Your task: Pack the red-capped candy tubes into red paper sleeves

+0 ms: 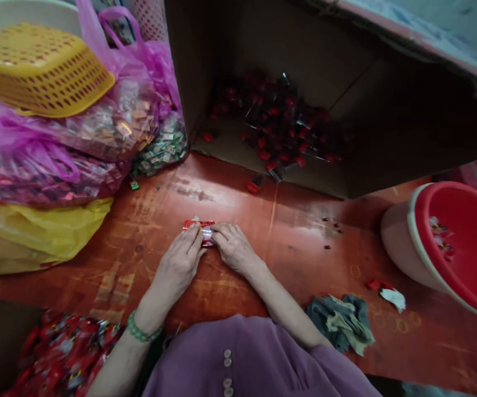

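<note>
A small red printed packet with a pale, shiny middle lies on the reddish-brown table between my hands. My left hand presses on its left part with fingers together, and a green bead bracelet circles that wrist. At the packet's right end, my right hand has its fingers bent and grips the edge. Part of the packet is hidden under the fingers. Beyond the hands, a red-capped clear container lies on its side near the mouth of a big cardboard box.
Many red-capped containers fill the box's floor. Pink bags of small packets and a yellow basket stand left. To the right are a red basin, a crumpled cloth and several small dark beads. A box of red packets sits lower left.
</note>
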A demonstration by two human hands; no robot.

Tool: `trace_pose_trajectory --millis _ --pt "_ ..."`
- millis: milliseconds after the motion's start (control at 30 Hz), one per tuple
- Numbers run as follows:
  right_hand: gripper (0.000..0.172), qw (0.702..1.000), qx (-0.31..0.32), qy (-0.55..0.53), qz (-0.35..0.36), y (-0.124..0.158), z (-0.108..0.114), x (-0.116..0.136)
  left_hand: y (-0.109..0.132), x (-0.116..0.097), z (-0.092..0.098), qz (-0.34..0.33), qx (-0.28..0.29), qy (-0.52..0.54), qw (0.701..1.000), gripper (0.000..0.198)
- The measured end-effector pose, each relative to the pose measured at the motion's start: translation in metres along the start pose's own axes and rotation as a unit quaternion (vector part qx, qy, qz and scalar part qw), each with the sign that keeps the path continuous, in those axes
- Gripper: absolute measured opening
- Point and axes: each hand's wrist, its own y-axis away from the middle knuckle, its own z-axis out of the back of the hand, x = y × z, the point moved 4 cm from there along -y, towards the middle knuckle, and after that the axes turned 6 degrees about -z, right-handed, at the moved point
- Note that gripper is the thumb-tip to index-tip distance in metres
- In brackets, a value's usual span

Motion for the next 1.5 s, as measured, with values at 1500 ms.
trace_pose_trajectory --millis 1500 --pt "0.037 0.618 -0.051 -0.713 -0.327 0.029 0.020 -0.044 -0.025 0.006 0.007 0.054 -0.026 0.046 0.997 0.015"
